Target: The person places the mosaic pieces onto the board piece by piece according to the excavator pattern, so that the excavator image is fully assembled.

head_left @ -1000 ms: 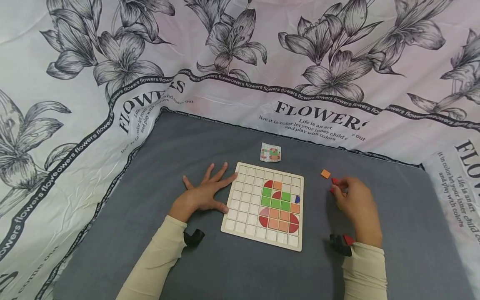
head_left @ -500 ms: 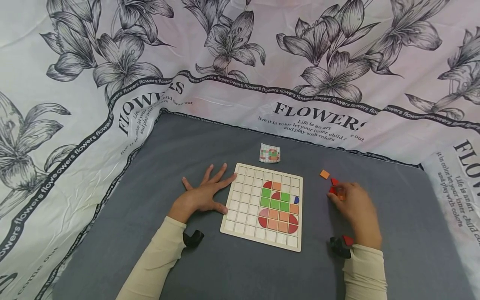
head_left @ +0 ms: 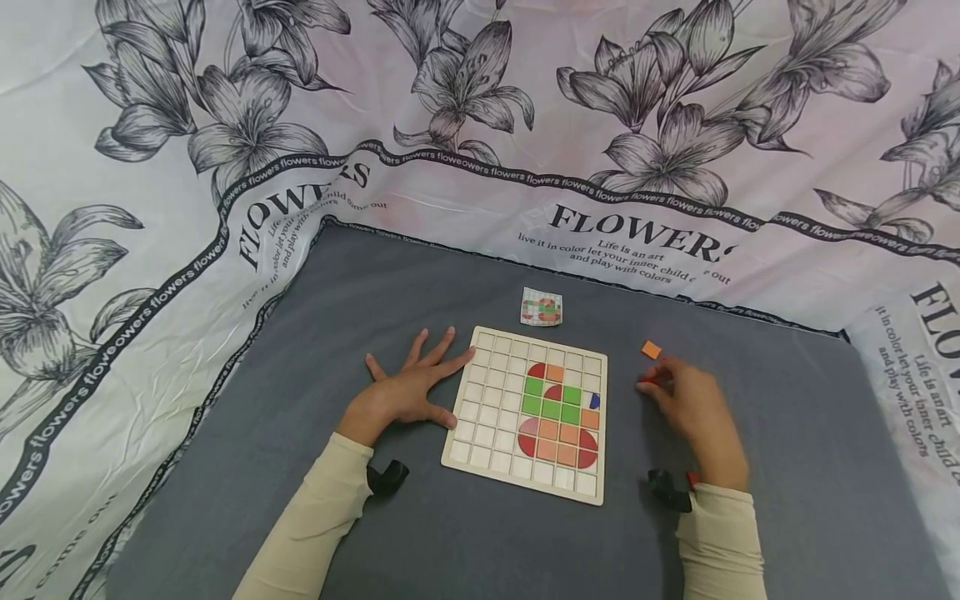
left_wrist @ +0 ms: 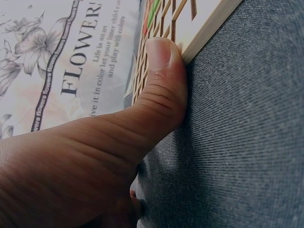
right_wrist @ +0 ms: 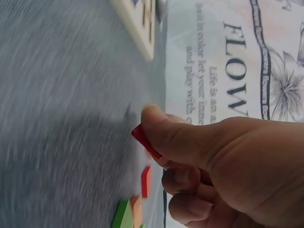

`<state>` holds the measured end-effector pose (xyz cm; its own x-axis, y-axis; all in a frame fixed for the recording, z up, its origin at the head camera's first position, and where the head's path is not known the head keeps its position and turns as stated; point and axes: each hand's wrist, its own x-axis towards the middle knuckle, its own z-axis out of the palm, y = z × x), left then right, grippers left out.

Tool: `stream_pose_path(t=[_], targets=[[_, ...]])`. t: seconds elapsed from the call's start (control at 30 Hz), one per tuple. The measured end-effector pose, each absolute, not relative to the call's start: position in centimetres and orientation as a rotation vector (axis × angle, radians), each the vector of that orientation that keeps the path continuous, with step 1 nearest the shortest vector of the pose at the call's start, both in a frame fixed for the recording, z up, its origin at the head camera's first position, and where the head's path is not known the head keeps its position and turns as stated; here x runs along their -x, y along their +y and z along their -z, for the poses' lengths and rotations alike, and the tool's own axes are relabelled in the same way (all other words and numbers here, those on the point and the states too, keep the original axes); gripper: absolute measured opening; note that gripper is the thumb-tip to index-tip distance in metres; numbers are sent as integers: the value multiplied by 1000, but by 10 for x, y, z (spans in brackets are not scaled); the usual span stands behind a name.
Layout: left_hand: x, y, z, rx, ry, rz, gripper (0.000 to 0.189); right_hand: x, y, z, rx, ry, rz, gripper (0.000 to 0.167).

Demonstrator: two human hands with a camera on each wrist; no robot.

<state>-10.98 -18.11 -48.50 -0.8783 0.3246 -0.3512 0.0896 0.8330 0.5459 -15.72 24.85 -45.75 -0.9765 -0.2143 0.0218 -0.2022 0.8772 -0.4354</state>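
Note:
A pale wooden grid board (head_left: 482,389) lies on the grey cloth, with red, orange, green and blue tiles set in its right half. My left hand (head_left: 405,393) spreads its fingers at the board's left side, index finger and thumb touching the edge; the left wrist view shows the thumb (left_wrist: 161,71) against the rim. To the right of the board, my right hand (head_left: 697,404) pinches a small red tile (right_wrist: 144,141) between thumb and fingers. The thumb hides part of that tile, so its full shape cannot be told.
An orange tile (head_left: 651,349) lies just beyond my right hand. Below the hand in the right wrist view are another red tile (right_wrist: 146,182) and a green tile (right_wrist: 122,216). A small printed pattern card (head_left: 542,307) lies behind the board. Flower-print cloth (head_left: 637,242) hangs behind.
My right hand has taken hold of the red tile among the loose tiles and moved slightly left toward the board. The left hand and the board have stayed put.

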Motion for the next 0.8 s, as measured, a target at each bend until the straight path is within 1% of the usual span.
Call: stream_pose_path(t=[0.2, 0.4, 0.5, 0.8], targets=[[108, -180, 476, -307, 2578, -700, 112, 160, 220, 448, 360, 3030, 746, 16], [109, -180, 477, -295, 2563, -704, 113, 163, 195, 448, 447, 3016, 801, 12], [108, -180, 477, -301, 2569, -694, 112, 164, 184, 449, 460, 2961, 822, 13], [107, -180, 474, -315, 2589, -650, 112, 167, 170, 455, 516, 2835, 858, 15]])
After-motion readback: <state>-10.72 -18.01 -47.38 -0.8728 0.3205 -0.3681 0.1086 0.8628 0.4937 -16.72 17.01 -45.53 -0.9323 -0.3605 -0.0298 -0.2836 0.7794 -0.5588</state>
